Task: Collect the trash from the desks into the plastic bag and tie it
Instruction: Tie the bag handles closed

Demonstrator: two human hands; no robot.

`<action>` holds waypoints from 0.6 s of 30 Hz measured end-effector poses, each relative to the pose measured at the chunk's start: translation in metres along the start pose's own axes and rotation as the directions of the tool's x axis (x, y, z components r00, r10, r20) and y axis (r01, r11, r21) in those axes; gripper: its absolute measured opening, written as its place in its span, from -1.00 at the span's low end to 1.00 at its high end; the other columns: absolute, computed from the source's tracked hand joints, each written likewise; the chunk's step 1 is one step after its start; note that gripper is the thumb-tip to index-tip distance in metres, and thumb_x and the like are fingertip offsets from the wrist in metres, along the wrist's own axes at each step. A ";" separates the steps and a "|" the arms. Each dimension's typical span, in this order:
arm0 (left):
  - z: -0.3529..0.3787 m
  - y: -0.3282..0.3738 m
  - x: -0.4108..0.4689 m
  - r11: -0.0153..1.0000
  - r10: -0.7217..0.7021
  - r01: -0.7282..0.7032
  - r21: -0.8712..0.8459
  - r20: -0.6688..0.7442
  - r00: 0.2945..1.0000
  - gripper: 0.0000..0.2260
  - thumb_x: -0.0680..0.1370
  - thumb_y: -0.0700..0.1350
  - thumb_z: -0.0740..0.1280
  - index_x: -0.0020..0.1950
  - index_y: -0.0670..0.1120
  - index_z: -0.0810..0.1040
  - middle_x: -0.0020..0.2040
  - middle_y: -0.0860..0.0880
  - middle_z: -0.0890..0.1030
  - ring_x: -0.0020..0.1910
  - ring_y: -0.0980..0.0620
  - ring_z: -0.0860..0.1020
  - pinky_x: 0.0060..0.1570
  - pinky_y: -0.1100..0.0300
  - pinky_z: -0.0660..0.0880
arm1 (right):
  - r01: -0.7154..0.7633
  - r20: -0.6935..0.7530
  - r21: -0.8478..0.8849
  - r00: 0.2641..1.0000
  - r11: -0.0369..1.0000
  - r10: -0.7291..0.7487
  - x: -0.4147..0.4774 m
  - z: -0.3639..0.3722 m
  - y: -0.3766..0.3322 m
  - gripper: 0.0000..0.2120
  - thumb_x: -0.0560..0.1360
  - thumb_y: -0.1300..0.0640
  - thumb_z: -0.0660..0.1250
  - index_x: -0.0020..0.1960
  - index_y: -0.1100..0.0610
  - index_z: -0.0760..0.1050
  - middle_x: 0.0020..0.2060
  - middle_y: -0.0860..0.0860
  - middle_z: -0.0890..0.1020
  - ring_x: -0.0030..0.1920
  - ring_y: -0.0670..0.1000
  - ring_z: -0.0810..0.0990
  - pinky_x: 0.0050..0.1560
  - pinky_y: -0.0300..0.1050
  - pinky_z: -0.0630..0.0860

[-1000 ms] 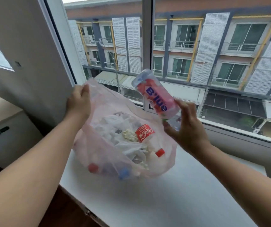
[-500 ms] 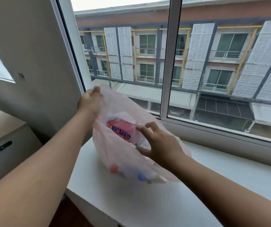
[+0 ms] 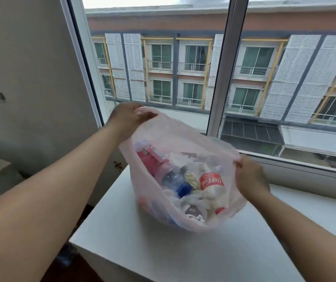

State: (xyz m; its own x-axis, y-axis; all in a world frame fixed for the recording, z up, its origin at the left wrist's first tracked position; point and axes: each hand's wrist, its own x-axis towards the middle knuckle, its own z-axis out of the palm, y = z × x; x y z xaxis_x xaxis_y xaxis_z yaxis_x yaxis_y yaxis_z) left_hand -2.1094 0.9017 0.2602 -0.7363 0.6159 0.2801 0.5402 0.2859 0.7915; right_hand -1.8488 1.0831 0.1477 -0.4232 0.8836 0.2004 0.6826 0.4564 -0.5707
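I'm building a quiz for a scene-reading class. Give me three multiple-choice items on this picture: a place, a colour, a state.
1. Where does the plastic bag sit? A) on the white desk B) on the floor C) on a chair
2. What colour is the bottle cap beside the Coca-Cola bottle? A) green B) blue C) yellow
3. How is the bag's mouth? A) knotted B) flat and closed C) held open
Answers: 1 A, its bottom rests on the desk; 2 B, the cap shows blue; 3 C, the left hand and right hand grip the rim apart.
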 end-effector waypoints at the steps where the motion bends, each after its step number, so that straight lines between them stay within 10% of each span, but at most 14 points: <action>1: -0.010 0.002 0.009 0.999 0.013 -0.014 0.044 0.015 1.000 -0.85 0.43 0.04 0.52 -0.16 0.00 0.63 -0.23 0.02 0.61 -0.21 0.02 0.57 -0.34 0.27 0.43 | -0.008 -0.076 0.014 0.997 1.000 0.009 0.013 -0.017 -0.002 -0.76 0.61 0.11 0.08 -0.22 0.11 0.32 -0.22 0.08 0.48 -0.27 0.13 0.40 -0.25 -0.03 0.31; 4: -0.040 0.005 0.032 0.939 -0.007 -0.024 0.343 0.088 0.996 -0.72 0.34 0.04 0.59 -0.04 0.08 0.59 -0.09 -0.02 0.55 -0.21 0.04 0.49 -0.28 0.18 0.39 | 0.030 -0.182 0.028 0.983 0.999 -0.025 0.051 -0.072 -0.018 -0.80 0.61 0.16 0.08 -0.13 0.13 0.40 -0.25 0.10 0.43 -0.32 0.10 0.36 -0.24 -0.05 0.26; 7: -0.054 -0.002 0.037 0.702 -0.285 0.060 0.709 0.203 0.937 -0.67 0.48 -0.06 0.49 0.19 -0.08 0.52 0.07 -0.17 0.55 -0.15 -0.10 0.55 -0.26 0.12 0.50 | 0.078 0.007 -0.063 0.997 0.995 -0.077 0.077 -0.119 -0.032 -0.76 0.62 0.18 0.10 0.03 0.18 0.54 -0.06 0.17 0.53 -0.10 0.15 0.46 -0.13 -0.07 0.35; 15: -0.026 0.063 0.036 0.878 -0.468 0.446 0.176 0.517 0.717 -0.75 0.45 -0.10 0.47 0.02 -0.19 0.53 -0.44 -0.06 0.48 -0.55 0.14 0.45 -0.57 0.30 0.51 | -0.044 -0.067 0.267 0.996 0.963 0.064 0.096 -0.199 -0.013 -0.78 0.61 0.13 0.14 0.02 0.05 0.57 -0.14 0.03 0.51 -0.24 0.06 0.46 -0.29 -0.14 0.41; 18: 0.000 0.086 0.037 0.877 -0.367 0.479 -0.039 0.589 0.720 -0.64 0.45 -0.18 0.42 0.20 -0.29 0.52 -0.18 -0.19 0.62 -0.37 0.05 0.60 -0.30 0.17 0.63 | -0.069 -0.136 0.396 0.982 0.916 0.133 0.096 -0.220 0.019 -0.77 0.58 0.19 0.11 0.03 0.01 0.53 -0.09 0.04 0.52 -0.17 0.07 0.47 -0.22 -0.14 0.41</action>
State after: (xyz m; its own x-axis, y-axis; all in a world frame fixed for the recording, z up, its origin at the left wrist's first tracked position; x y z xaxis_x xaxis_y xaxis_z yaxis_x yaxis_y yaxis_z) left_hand -2.0903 0.9489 0.3385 -0.4882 0.7709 -0.4092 0.1047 0.5172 0.8494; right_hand -1.7452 1.1993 0.3311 -0.2435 0.9423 0.2296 0.4179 0.3156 -0.8519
